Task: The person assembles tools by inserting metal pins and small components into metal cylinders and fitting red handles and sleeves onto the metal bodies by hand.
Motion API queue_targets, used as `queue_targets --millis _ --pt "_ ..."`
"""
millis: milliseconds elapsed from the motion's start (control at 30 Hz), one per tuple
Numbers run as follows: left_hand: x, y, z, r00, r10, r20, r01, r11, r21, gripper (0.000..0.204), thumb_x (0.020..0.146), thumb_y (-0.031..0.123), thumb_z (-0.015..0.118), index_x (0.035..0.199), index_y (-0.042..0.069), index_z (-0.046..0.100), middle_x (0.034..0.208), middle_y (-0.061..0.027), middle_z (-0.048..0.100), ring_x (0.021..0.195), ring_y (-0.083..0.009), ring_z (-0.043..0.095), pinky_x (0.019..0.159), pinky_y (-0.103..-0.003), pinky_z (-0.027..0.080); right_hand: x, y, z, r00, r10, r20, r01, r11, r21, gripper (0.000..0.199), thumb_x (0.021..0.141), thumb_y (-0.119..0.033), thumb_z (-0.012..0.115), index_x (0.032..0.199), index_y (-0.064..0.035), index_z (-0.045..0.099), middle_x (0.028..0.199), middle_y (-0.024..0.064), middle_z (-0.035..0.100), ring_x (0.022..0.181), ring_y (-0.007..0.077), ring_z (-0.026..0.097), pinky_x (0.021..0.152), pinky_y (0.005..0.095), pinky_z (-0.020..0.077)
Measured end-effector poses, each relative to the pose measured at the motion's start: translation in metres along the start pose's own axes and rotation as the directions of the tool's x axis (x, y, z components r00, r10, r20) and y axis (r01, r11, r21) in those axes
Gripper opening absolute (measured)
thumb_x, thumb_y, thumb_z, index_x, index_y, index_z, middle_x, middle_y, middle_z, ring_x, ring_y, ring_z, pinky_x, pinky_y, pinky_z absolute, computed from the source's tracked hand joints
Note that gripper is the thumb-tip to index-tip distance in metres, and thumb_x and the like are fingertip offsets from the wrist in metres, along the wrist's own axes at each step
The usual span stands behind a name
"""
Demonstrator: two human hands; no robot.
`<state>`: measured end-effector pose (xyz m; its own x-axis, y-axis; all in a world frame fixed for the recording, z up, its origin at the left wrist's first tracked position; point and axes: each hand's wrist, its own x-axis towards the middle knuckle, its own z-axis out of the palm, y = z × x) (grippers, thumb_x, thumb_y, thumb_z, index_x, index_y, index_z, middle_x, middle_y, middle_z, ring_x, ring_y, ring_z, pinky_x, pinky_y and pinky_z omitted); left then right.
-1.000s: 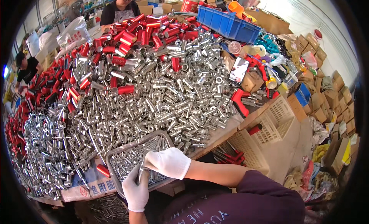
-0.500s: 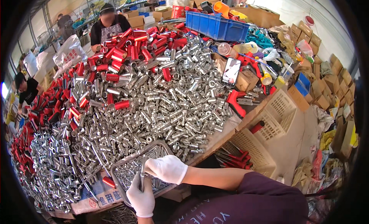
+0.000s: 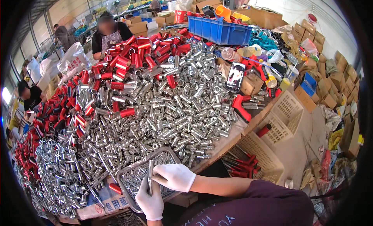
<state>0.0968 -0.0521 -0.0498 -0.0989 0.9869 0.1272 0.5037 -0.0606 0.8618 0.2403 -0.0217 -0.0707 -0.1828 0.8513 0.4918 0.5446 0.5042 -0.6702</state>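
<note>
White-gloved, the left hand [image 3: 150, 202] comes up from the lower edge, wrist below the grip, its thumb and fingers closed about the lower part of a slim silver metal piece [image 3: 150, 172]. Just right of it, the right hand [image 3: 175, 177] reaches in sideways, back of the glove upward, fingers curled and pinching the same piece higher up. Its bare forearm [image 3: 219, 186] runs off rightward into a dark purple sleeve [image 3: 264, 191]. The piece stands nearly upright between the two hands, its top end clear above the fingers (how far it runs down inside the left glove, I cannot tell).

Left of the grip, a red cylinder [image 3: 115, 188] lies just outside a grey tray [image 3: 169, 150]. That tray sits under and behind the hands, its rim showing on both sides of them; it holds many thin silver pieces [image 3: 134, 179], loosely heaped. Far beyond the grip and to its right, a blue bin [image 3: 219, 32] stands behind the pile of silver fittings [image 3: 186, 109], with an orange piece [image 3: 223, 12] poking above its rim. Right of the grip, past the table edge, a cream slatted crate [image 3: 270, 172] contains red-handled tools [image 3: 244, 168]; farther right, another cream crate [image 3: 286, 111] adjoins it.
</note>
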Motion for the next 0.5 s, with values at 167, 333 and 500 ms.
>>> queue_targets --millis 167,333,500 --pt "-0.001 0.007 0.001 0.999 0.041 -0.011 -0.041 0.999 0.030 0.023 0.086 0.011 0.064 0.103 -0.005 0.065 0.072 -0.0179 0.064 0.062 -0.0216 0.064 0.062 -0.033 0.049 -0.003 0.008 0.005 0.997 -0.060 -0.047 0.057 0.995 -0.081 0.017 0.088 -0.019 0.068 0.088 -0.0068 0.056 0.068 0.0073 0.060 0.063 0.0259 0.065 0.053 0.0360 0.0499" --pt "-0.003 0.005 0.003 0.999 0.044 -0.018 -0.042 0.991 0.128 0.022 0.085 0.012 0.065 0.098 -0.005 0.065 0.071 -0.0209 0.063 0.062 -0.0316 0.064 0.060 -0.038 0.048 -0.002 0.022 0.008 0.989 -0.143 0.041 0.146 0.985 -0.096 0.018 0.089 -0.020 0.066 0.088 -0.0072 0.053 0.064 0.0073 0.057 0.059 0.0268 0.063 0.050 0.0380 0.0489" --pt "-0.002 -0.004 0.007 0.989 0.144 -0.043 -0.126 0.951 0.283 0.033 0.084 0.016 0.068 0.108 -0.006 0.065 0.078 -0.0224 0.066 0.069 -0.0387 0.065 0.062 -0.043 0.050 0.009 0.029 -0.006 0.951 -0.265 0.158 0.294 0.935 -0.199 0.017 0.092 -0.019 0.059 0.087 -0.0066 0.048 0.063 0.0086 0.057 0.059 0.0281 0.064 0.051 0.0384 0.0502"
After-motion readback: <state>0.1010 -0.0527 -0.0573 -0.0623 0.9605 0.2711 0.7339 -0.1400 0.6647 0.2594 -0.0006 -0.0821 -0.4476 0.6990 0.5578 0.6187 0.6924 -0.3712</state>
